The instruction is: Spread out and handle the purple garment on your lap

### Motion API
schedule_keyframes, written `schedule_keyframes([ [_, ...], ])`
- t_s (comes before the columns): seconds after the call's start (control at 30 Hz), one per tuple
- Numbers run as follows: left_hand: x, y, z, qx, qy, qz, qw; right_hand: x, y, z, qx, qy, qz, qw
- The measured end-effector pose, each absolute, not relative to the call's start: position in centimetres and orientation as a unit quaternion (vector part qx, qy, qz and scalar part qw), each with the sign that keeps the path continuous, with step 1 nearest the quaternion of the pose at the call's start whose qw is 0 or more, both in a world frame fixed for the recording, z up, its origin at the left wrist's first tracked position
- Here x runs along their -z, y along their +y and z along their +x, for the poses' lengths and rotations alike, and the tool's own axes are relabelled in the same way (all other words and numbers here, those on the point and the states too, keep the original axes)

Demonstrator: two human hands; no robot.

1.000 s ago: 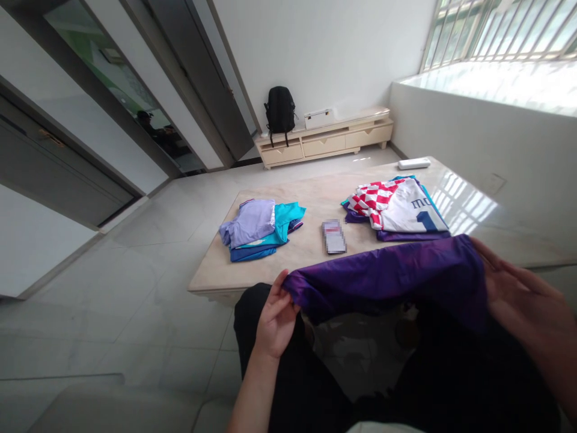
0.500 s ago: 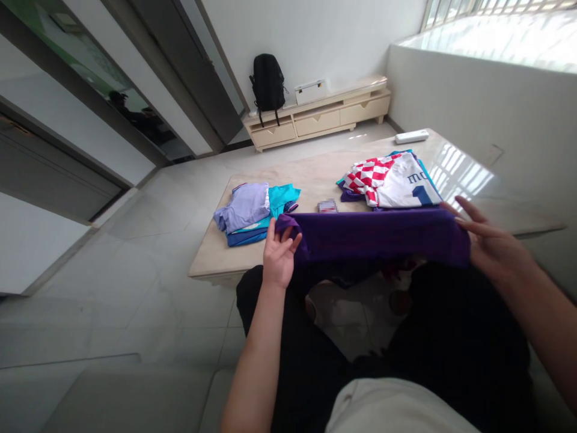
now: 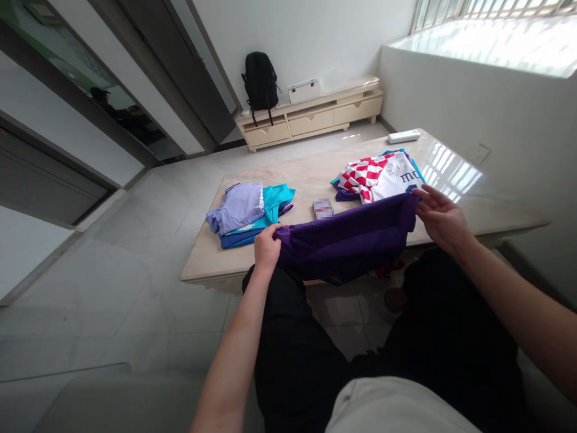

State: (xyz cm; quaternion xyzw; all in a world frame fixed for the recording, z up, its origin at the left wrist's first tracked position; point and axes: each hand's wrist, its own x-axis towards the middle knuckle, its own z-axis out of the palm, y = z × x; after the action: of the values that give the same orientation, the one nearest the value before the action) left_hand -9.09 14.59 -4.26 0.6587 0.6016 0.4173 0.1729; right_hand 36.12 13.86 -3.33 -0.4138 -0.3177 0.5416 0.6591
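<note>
While the purple garment [image 3: 349,240] is hanging stretched between both hands over the near edge of the table [image 3: 202,264], a fold is in hand.
Left hand [image 3: 267,248] is closing its fingers on one end; right hand [image 3: 440,218] is pinching the other end at the fingertips. Judged next: laying the cloth flat calls for level hands and bare tabletop between the folded stack [image 3: 247,213], the blurred small item [image 3: 323,208] and the checked jersey pile [image 3: 378,175].

text: blue letters "mo", cut off by hand | on: white jersey [image 3: 393,178] atop right pile | other text: none legible
</note>
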Motion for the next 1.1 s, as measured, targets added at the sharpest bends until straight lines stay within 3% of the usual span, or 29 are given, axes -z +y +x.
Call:
schedule_keyframes([
  [0.2, 6.2, 12.7, -9.6, -0.463, 0.632, 0.598, 0.171, 7.3, 13.1, 34.8, -0.235, -0.602, -0.557, 0.521],
  [0.47, 5.9, 10.5, -10.0, -0.538, 0.631, 0.541, 0.143, 8.3, 14.2, 35.1, -0.056, -0.623, -0.590, 0.511],
  [0.67, 6.7, 8.3, -9.7, -0.526, 0.585, 0.525, 0.325, 8.1, 12.6, 35.3, -0.123, -0.527, -0.645, 0.539],
  [0.77, 7.0, 6.7, -9.2, -0.498, 0.539, 0.547, 0.403, 8.4, 12.0, 35.7, -0.286, -0.438, -0.613, 0.592],
  [0.9, 6.8, 5.7, -9.3, -0.434, 0.508, 0.647, 0.368, 9.0, 12.2, 36.5, -0.447, -0.321, -0.551, 0.627],
  [1.1, 6.8, 5.8, -10.3, -0.409, 0.521, 0.662, 0.351, 9.4, 13.4, 36.6, -0.473, -0.331, -0.512, 0.636],
])
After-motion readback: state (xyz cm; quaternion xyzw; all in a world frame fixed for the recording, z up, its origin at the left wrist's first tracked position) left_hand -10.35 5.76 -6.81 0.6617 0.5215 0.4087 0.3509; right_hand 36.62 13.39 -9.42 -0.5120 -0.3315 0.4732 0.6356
